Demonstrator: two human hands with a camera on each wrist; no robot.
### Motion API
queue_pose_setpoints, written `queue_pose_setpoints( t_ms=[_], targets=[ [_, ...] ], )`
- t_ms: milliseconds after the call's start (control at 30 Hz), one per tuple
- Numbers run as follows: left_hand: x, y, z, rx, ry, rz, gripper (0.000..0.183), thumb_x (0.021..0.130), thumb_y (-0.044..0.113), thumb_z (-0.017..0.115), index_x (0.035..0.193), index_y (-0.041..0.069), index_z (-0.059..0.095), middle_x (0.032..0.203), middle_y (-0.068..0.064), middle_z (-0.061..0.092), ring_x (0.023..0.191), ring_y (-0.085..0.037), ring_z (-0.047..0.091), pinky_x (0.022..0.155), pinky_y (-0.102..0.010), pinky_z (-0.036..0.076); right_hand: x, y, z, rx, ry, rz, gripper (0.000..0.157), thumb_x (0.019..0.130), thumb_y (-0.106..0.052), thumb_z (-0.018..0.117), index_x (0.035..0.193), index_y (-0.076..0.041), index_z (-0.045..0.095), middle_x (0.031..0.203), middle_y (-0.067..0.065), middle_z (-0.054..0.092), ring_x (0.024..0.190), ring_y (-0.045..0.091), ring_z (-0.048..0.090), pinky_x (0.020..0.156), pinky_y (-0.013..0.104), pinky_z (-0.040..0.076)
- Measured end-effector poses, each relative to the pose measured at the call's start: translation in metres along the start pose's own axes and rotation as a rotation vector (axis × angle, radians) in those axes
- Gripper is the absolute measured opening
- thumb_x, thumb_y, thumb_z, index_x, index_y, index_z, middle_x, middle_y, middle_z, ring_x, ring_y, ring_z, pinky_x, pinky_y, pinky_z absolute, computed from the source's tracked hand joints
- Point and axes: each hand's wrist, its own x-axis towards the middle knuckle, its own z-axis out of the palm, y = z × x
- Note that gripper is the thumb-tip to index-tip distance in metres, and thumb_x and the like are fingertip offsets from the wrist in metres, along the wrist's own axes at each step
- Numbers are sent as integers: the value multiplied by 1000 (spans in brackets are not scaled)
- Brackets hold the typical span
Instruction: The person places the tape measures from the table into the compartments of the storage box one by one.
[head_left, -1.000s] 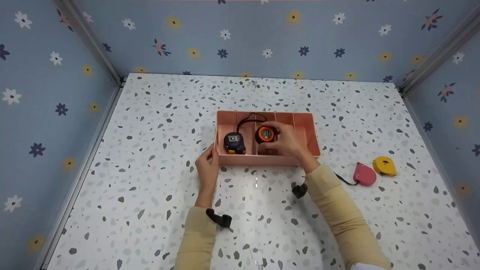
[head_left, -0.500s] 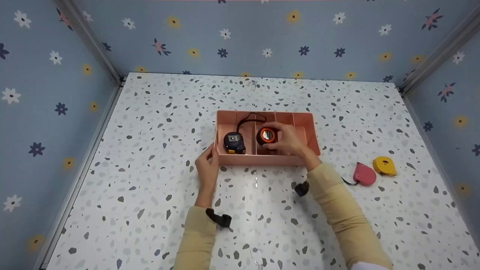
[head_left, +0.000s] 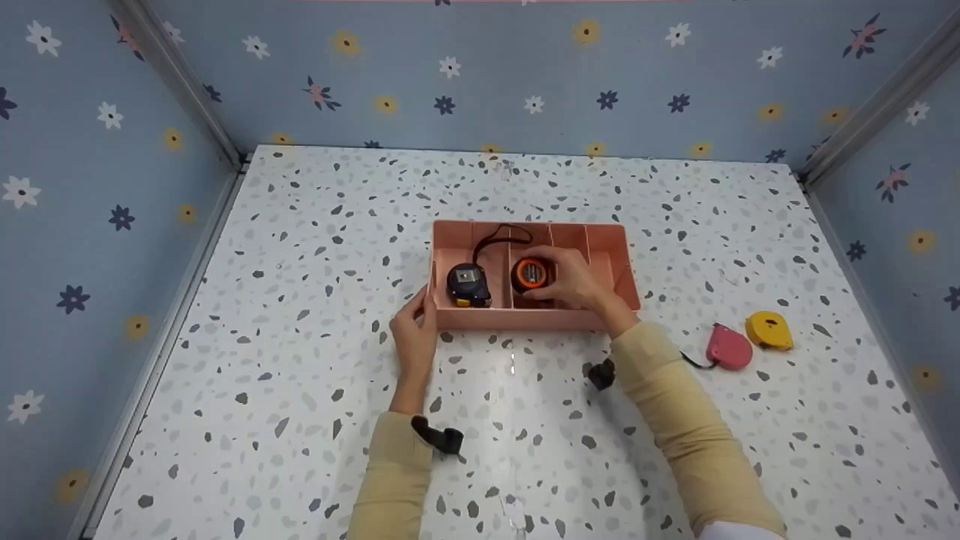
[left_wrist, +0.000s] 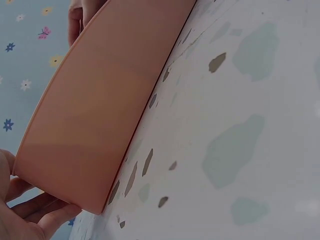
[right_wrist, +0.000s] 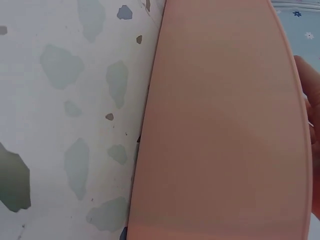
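Observation:
A pink divided box (head_left: 517, 320) lies on the table. My right hand (head_left: 576, 279) reaches into it and holds a black and orange tape measure (head_left: 532, 274) between thumb and fingers, low in a middle compartment. One compartment to the left rests a dark tape measure (head_left: 468, 285) with a yellow button and a black wrist strap. My left hand (head_left: 415, 330) touches the box's left end, its fingertips against the outer wall, as the left wrist view shows. In the right wrist view the box wall (right_wrist: 220, 125) hides most of the right hand (right_wrist: 311, 110).
A pink tape measure (head_left: 729, 347) with a black strap and a yellow tape measure (head_left: 769, 331) lie on the speckled table (head_left: 300, 300) to the right of the box. Flowered panels (head_left: 487, 75) close in the back and both sides.
The orange tape measure has tilted slightly and shifted a little within its compartment in my right hand. My left hand and the box stay in place.

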Motion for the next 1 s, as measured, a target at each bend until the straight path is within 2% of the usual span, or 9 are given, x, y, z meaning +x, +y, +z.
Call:
queue_pose_setpoints(
  t_ms=[300,533,733,1000],
  targets=[
    [1,0,1,-2,8,-13,28,90,10,50,113,-2,59,108,-13,61,89,-17,58,78,-26,48,3,1,5,-36,-24,-31,59,65,-25,79,118,-9,56,109,6,59,98,17,53,84,31,44],
    [1,0,1,2,1,-13,28,90,10,49,114,-2,58,108,-13,61,89,-17,58,77,-25,49,1,6,6,-73,-35,-2,61,67,-30,77,120,-11,55,112,4,58,100,17,52,91,36,35],
    [0,-1,1,2,-1,-22,28,90,11,49,114,-1,58,109,-13,61,89,-16,58,76,-24,49,2,7,7,-18,-48,-11,61,66,-27,78,121,-11,54,112,3,58,100,16,52,85,32,43],
    [0,0,0,11,-16,-20,30,91,14,49,115,-1,58,111,-12,60,91,-17,58,78,-26,48,5,9,6,-29,-65,-51,62,65,-28,79,120,-9,55,110,3,59,98,15,53,83,31,44]
  ],
)
